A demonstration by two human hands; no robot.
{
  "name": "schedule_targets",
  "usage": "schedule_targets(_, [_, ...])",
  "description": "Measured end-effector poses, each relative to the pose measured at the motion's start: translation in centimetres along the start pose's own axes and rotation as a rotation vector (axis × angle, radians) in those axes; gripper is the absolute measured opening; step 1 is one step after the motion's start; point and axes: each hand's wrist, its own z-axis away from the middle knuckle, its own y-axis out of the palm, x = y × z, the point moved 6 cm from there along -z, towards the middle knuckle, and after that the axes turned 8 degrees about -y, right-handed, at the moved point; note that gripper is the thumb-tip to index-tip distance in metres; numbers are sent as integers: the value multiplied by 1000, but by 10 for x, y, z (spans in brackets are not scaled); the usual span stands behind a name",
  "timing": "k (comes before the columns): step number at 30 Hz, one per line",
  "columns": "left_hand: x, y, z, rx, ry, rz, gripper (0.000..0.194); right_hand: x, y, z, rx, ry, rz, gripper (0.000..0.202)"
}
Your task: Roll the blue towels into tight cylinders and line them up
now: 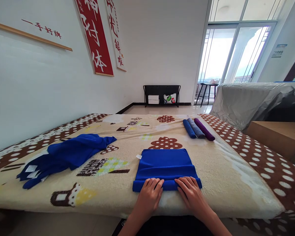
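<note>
A blue cloth (166, 160) lies on the patterned blanket in front of me, its near edge rolled into a tube. My left hand (151, 191) has its fingers curled over the left part of the roll. Over the right part, my right hand (189, 191) grips the same roll, a small gap between the hands. A white tag (139, 156) sticks out at the cloth's far left corner. To the left, crumpled blue fabric (71, 152) with white labels lies loose. Three rolled cloths, blue (189, 128), grey-blue (196, 128) and purple (204, 129), rest side by side at the back right.
The beige blanket (223, 183) with brown dotted borders covers the raised surface. A cardboard box (276, 136) and a plastic-covered object (245, 101) stand at the right. A black rack (161, 90) is by the far wall, and a stool (207, 90) near the glass door.
</note>
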Motion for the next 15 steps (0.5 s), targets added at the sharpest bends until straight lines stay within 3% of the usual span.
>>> schedule_targets(15, [2, 3, 0, 29, -9, 18, 36, 1, -2, -2, -20, -5, 14, 32])
